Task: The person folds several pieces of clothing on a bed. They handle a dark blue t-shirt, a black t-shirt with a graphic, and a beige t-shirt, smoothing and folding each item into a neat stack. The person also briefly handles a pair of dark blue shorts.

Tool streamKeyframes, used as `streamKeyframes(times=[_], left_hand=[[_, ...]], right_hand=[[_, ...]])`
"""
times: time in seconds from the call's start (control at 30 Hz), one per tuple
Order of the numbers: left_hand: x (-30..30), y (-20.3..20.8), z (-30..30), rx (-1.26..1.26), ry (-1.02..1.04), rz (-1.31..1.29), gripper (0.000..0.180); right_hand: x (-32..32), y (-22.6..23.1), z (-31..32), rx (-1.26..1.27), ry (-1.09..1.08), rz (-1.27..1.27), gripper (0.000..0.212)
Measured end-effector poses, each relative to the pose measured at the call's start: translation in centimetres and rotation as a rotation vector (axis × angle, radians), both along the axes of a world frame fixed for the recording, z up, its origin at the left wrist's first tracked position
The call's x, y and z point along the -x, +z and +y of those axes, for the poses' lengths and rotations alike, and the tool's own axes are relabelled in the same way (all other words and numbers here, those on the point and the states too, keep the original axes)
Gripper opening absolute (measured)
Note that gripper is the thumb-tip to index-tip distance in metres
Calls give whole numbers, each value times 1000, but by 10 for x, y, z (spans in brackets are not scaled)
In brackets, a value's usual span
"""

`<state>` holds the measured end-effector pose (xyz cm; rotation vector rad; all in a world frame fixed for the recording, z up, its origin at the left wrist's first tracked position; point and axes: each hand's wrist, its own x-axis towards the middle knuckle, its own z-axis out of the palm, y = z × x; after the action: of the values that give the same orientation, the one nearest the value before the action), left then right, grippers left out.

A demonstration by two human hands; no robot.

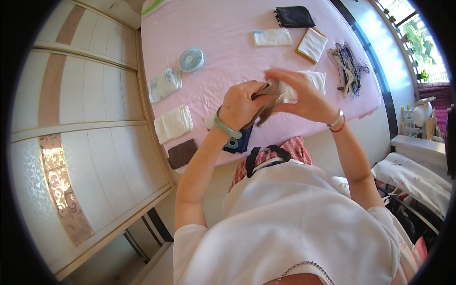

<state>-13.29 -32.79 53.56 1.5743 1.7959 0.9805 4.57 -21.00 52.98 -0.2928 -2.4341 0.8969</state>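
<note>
Above the near part of the bed, my left hand (241, 103), with a green bangle at its wrist, is closed on a small bunched brown cloth (266, 110). Loose ends of it hang below the fingers; its exact kind cannot be made out. My right hand (308, 99) is beside it, fingers and thumb spread around the cloth's right side, the fingertips slightly blurred. Behind that hand lies a folded white cloth (316, 81). Partly hidden under my left wrist is a dark blue folded garment (239, 144) at the bed's near edge.
On the pink-sheeted bed (223, 52) are a light blue fan (191, 60), folded white cloths (174, 124), a brown folded cloth (182, 154), a black folded item (294, 17) and a pile of hangers (349, 70). A pale wardrobe (104, 95) stands left, a window (415, 40) right.
</note>
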Motion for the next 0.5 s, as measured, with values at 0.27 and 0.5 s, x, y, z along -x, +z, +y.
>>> streamKeyframes(times=[0.27,0.5], left_hand=[[28,-7,-33,218,88,-179,19],[51,-10,-64,313,147,-490,18]], right_hand=[[1,7,1,266,-89,20,16],[-15,7,13,390,-49,71,17]])
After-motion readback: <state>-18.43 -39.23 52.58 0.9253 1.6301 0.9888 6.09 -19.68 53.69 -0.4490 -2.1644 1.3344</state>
